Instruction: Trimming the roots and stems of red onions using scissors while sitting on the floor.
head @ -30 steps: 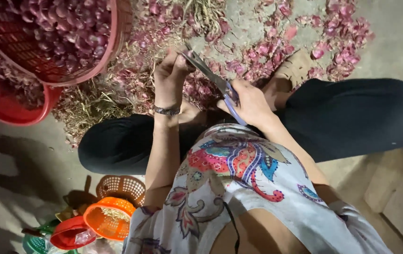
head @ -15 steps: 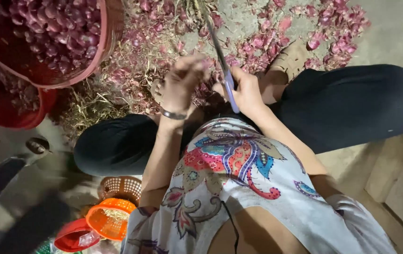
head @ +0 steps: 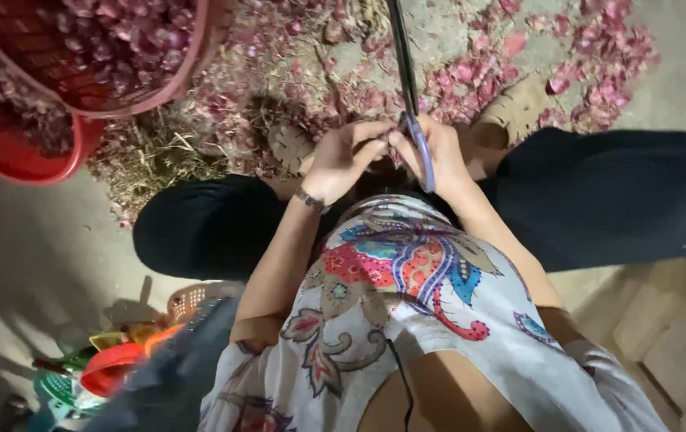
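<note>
Right hand (head: 439, 152) gripping long scissors (head: 409, 88), blades pointing away; left hand (head: 343, 156) pinching a small shallot, barely visible, beside that grip. Beyond: peeled skins (head: 583, 56) scattered on floor, red baskets (head: 63, 152) already heaped with shallots (head: 119, 40).

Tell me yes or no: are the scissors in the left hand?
No, the scissors are gripped in the right hand, blades pointing away, while the left hand meets it alongside.

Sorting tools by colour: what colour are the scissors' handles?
Blue-purple handles on the long metal scissors, gripped in the right hand; head view.
</note>
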